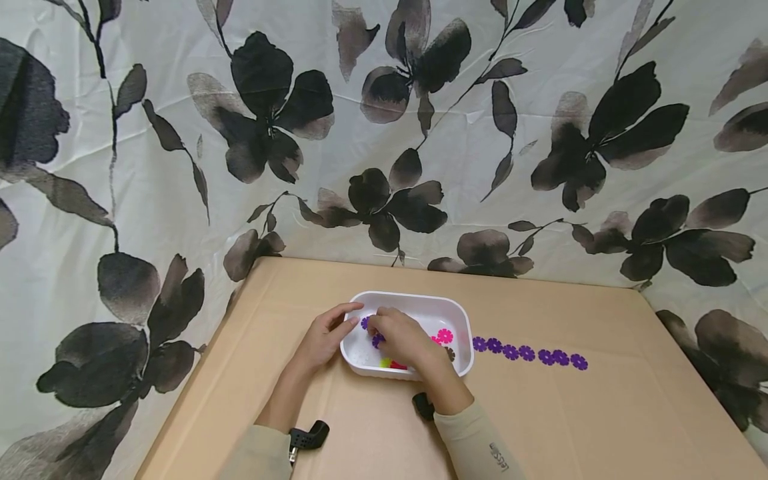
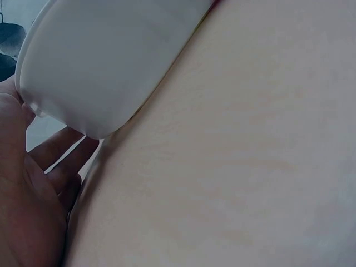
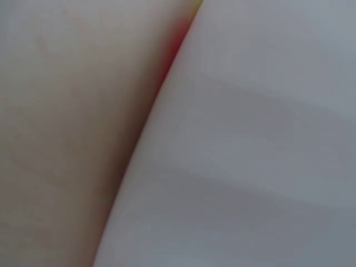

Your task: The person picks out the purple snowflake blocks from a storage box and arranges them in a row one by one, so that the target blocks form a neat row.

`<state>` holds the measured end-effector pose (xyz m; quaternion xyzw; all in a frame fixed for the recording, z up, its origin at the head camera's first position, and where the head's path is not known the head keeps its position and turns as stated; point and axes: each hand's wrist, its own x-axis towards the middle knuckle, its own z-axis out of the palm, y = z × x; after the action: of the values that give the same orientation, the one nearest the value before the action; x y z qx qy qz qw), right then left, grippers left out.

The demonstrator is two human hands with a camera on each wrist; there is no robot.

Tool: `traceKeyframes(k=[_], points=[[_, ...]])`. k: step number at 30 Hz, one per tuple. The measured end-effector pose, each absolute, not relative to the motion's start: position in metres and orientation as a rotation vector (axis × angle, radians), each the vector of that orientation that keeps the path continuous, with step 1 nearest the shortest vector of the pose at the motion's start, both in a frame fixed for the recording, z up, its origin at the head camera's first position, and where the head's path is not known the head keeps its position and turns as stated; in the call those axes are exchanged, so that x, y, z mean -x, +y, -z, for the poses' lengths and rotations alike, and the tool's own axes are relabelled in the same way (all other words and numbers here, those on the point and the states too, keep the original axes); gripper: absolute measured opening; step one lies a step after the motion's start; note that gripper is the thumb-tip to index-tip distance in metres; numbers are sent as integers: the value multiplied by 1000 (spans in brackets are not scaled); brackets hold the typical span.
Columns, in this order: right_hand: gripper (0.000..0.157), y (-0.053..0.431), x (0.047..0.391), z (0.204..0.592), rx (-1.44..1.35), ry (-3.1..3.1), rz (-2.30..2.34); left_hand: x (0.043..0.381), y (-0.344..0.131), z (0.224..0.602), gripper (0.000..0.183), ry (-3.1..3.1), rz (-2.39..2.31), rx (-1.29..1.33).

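Note:
A white plastic tray (image 1: 435, 308) stands on the table with small flower-shaped pieces in it. My left hand (image 1: 321, 340) holds the tray's left end, its thumb at the rim. In the left wrist view, fingers (image 2: 69, 161) of that hand lie against the tray's outer wall (image 2: 111, 61). My right hand (image 1: 399, 337) reaches down into the tray beside some purple flower pieces (image 1: 377, 341); its fingertips are hidden. Pink flower pieces (image 1: 445, 335) lie at the tray's right side. The right wrist view shows the tray's side (image 3: 250, 144) close up and blurred.
To the right of the tray, a row of purple flower pieces (image 1: 527, 353) lies on the brown tabletop (image 1: 600, 420). Red and yellow pieces (image 1: 393, 364) sit along the tray's near wall. Behind the table hangs a white cloth (image 1: 456, 160) with dark printed flowers.

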<state>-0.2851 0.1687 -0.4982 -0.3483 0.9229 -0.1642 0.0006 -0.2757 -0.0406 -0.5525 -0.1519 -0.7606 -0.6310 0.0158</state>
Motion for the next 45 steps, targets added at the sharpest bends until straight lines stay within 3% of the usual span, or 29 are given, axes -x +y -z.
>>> traceKeyframes(k=[15,23,34,45], points=[[17,188,291,492,1158,2938,726,277,-40,553,33,-2362,1948,451],[11,224,286,467,883,2962,1026,277,-38,552,34,-2394,1934,449],[12,346,278,460,529,3152,1263,274,-42,553,33,-2412,1912,429],[16,489,243,458,-33,3214,869,275,-43,553,33,-2401,1929,434]])
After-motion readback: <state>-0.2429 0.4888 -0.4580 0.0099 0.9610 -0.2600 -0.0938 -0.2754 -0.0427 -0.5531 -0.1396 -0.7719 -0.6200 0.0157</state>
